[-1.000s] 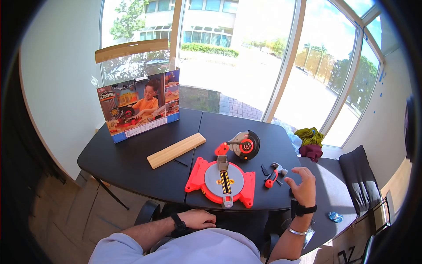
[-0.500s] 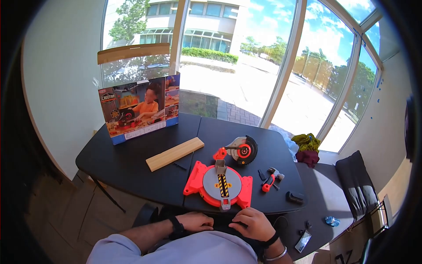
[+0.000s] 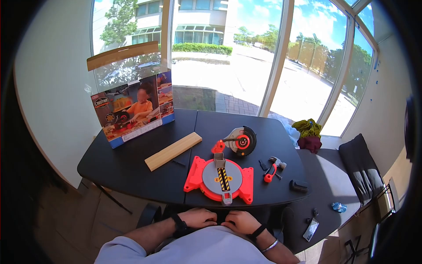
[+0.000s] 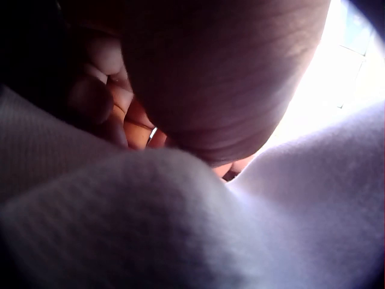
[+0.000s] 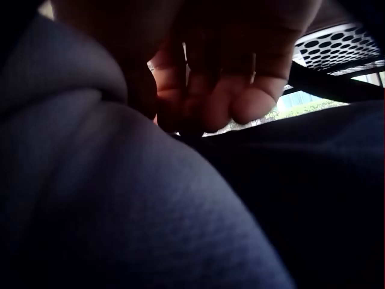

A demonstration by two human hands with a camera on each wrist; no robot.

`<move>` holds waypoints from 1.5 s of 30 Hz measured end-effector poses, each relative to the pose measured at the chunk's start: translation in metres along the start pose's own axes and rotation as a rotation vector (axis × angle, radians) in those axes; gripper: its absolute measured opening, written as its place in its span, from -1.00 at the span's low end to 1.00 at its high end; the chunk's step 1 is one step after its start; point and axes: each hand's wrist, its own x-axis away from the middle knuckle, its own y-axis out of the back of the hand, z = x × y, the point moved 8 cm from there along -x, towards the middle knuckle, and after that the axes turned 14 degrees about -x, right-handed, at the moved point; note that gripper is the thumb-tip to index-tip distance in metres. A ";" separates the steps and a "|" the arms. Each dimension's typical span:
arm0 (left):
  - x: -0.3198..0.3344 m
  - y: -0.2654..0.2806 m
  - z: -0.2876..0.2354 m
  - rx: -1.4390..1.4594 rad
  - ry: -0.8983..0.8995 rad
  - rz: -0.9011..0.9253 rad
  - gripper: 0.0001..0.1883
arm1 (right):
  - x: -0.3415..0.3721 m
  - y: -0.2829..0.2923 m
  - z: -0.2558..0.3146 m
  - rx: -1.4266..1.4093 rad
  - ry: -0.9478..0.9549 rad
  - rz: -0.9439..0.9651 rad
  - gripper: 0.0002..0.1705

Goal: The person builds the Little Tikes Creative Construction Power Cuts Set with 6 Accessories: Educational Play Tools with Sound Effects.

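Note:
Both hands rest in the lap, close together in front of the light shirt. The left hand (image 3: 198,217) lies with loosely bent fingers and holds nothing; its wrist view shows mostly shirt fabric and skin. Just beside it is the right hand (image 3: 241,221), whose loosely curled fingers (image 5: 252,103) hang over dark trousers in the right wrist view. Nearest on the table is the red and grey toy saw base (image 3: 237,179) with a striped centre strip. Behind it lies the toy saw's blade arm (image 3: 242,141). To the right is a toy hammer (image 3: 272,170) among small dark pieces.
A wooden board (image 3: 173,152) lies left of the base, and a printed toy box (image 3: 134,108) stands at the back left. A dark case (image 3: 299,185) sits at the table's right edge. On the bench are a phone (image 3: 311,229), a plastic bottle (image 3: 339,207) and clothes (image 3: 309,132).
The right hand has come from the table's right edge, beside the dark case, back to the lap next to the left hand. The left hand stays in the lap.

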 end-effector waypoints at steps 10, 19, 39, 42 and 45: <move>-0.003 0.002 -0.001 -0.034 0.005 0.019 -0.67 | -0.002 0.004 -0.021 -0.097 -0.083 0.011 -0.57; -0.004 0.006 -0.007 -0.001 -0.024 -0.023 -0.67 | 0.000 0.012 -0.011 -0.117 -0.068 -0.004 -0.62; -0.005 0.005 -0.007 -0.004 -0.007 0.003 -0.67 | 0.001 0.010 -0.016 -0.111 -0.038 -0.013 -0.66; -0.005 0.006 -0.007 -0.008 -0.001 0.005 -0.67 | 0.001 0.011 -0.015 -0.108 -0.055 -0.003 -0.65; -0.004 0.006 -0.008 -0.010 0.001 0.005 -0.67 | 0.001 0.010 -0.017 -0.100 -0.048 -0.002 -0.64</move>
